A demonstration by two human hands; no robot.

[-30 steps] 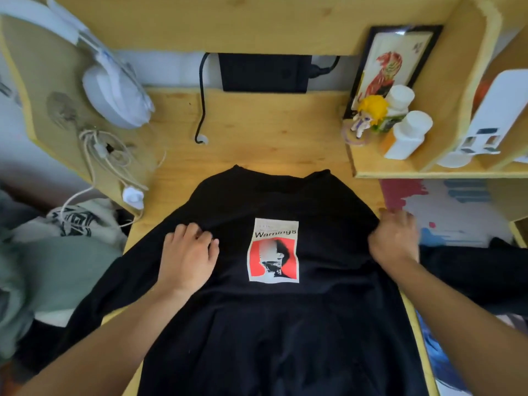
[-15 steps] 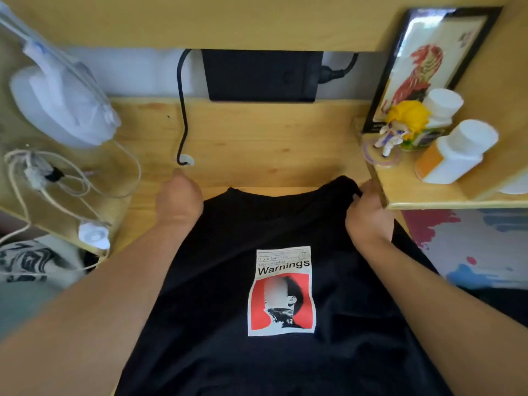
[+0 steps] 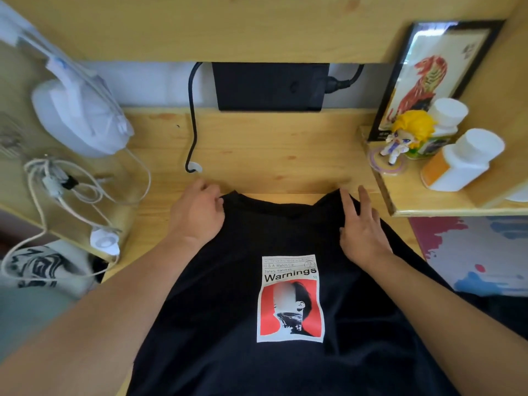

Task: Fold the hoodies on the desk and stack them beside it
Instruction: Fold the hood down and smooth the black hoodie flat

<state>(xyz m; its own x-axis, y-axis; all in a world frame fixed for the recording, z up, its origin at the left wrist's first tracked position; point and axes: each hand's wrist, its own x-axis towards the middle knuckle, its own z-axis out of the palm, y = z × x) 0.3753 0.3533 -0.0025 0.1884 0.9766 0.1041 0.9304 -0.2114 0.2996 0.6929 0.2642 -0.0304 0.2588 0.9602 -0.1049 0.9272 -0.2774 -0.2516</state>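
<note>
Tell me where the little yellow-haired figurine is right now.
In the head view, the yellow-haired figurine stands on the wooden side shelf at right, before the framed picture and left of the white bottles.

right hand [image 3: 363,232] now flat on hoodie [image 3: 285,352], fingers straightened

A black hoodie [image 3: 285,352] lies flat and spread out under both hands [image 3: 197,212], its top edge by the fingertips. A white and red picture saying "Warnings" sits between the arms.
</note>
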